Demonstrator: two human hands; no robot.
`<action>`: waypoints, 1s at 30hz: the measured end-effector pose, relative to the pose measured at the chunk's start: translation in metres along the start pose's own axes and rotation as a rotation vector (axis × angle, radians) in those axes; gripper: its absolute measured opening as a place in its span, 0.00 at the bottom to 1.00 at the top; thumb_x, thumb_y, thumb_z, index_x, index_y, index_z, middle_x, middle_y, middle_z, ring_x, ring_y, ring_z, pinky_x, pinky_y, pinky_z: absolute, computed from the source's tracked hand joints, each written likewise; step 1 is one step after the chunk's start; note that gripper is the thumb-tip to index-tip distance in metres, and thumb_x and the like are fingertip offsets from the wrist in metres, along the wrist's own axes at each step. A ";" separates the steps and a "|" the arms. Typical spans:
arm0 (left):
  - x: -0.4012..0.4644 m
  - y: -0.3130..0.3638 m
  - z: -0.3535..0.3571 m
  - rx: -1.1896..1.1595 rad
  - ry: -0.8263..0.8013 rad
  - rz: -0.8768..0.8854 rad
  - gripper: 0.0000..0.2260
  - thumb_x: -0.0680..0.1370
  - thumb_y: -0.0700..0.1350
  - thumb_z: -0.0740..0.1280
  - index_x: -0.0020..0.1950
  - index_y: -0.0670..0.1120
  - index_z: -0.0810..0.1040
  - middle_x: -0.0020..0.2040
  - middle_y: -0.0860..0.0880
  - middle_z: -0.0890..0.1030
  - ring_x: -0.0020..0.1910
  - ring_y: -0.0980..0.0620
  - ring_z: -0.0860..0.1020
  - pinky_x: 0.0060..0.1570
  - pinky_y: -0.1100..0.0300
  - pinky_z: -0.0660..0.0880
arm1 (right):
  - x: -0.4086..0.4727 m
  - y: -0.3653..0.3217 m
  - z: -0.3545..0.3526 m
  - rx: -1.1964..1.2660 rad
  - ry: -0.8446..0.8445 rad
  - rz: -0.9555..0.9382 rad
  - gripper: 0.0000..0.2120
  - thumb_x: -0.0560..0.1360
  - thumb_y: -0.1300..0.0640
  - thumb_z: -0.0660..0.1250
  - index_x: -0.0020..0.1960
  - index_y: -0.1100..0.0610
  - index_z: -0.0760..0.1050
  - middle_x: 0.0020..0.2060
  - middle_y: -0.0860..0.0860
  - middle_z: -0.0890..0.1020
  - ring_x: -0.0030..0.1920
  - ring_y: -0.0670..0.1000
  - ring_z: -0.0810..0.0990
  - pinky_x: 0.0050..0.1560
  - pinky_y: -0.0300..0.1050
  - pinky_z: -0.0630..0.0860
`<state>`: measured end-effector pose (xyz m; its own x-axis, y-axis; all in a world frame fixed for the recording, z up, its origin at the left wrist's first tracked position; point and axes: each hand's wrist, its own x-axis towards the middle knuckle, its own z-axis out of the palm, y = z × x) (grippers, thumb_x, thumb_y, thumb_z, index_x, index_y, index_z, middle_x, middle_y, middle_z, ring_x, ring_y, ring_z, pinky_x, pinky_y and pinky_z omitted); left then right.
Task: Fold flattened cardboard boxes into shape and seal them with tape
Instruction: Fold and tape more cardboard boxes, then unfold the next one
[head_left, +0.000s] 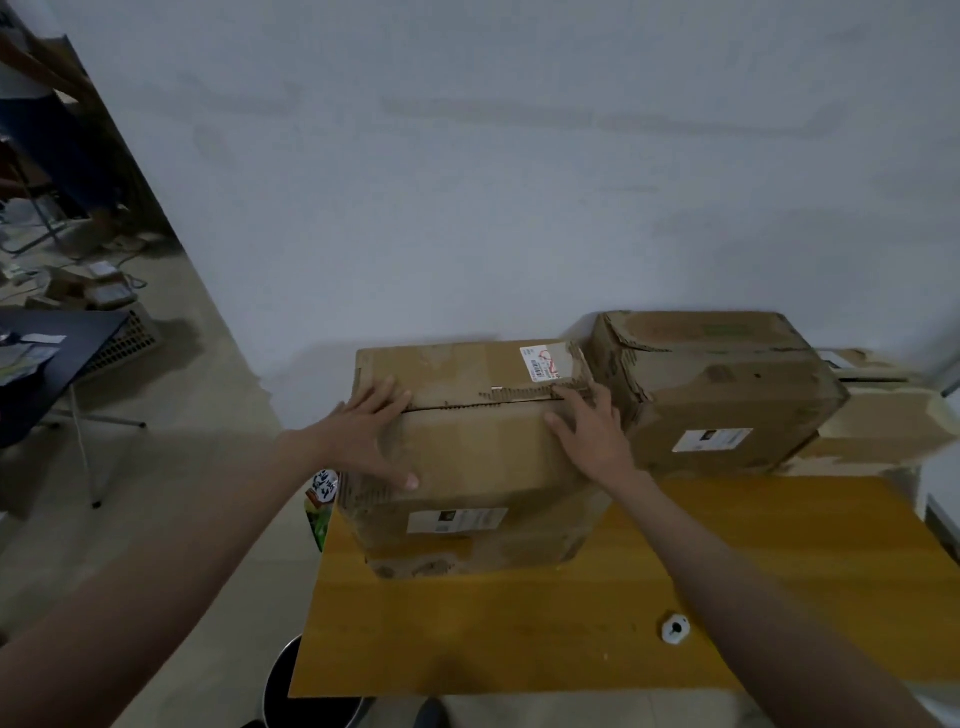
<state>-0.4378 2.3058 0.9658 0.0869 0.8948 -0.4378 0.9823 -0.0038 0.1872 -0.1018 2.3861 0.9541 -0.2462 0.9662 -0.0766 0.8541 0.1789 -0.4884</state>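
Note:
A brown cardboard box (478, 457) stands folded into shape on the left part of the yellow table (545, 634). Its two top flaps are down and meet along a ragged seam. My left hand (371, 434) lies flat on the left end of the top, fingers spread, thumb down the near face. My right hand (589, 428) rests flat on the right end, fingertips reaching the seam. A small white tape roll (675, 629) lies on the table near the front right.
A second, dented cardboard box (722, 395) stands against the wall right of the first, touching it. More cardboard (883, 426) lies at the far right. A black bin (296, 696) is under the table's left corner. A dark table (47, 358) stands left.

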 end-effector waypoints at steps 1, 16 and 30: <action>-0.002 0.004 0.004 -0.004 0.004 0.000 0.66 0.55 0.85 0.61 0.79 0.57 0.31 0.76 0.54 0.25 0.76 0.48 0.27 0.77 0.38 0.40 | -0.006 0.002 0.003 0.002 0.016 0.001 0.24 0.81 0.40 0.57 0.75 0.43 0.63 0.77 0.52 0.53 0.73 0.66 0.60 0.66 0.66 0.68; 0.016 0.006 0.017 0.008 0.121 0.066 0.67 0.54 0.87 0.57 0.79 0.54 0.30 0.77 0.56 0.27 0.78 0.49 0.30 0.77 0.41 0.41 | -0.009 0.035 -0.012 -0.019 -0.371 -0.034 0.70 0.53 0.24 0.74 0.79 0.42 0.32 0.75 0.44 0.26 0.78 0.63 0.38 0.74 0.69 0.51; 0.105 0.015 -0.053 0.086 0.033 0.040 0.64 0.61 0.79 0.65 0.81 0.50 0.35 0.81 0.49 0.34 0.80 0.43 0.36 0.78 0.39 0.43 | 0.089 0.023 -0.038 -0.213 -0.366 0.085 0.65 0.63 0.35 0.78 0.81 0.49 0.36 0.78 0.51 0.31 0.80 0.60 0.42 0.77 0.63 0.53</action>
<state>-0.4224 2.4238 0.9692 0.1226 0.9073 -0.4023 0.9889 -0.0772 0.1273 -0.0869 2.4834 0.9686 -0.2847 0.8566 -0.4304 0.9443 0.1732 -0.2800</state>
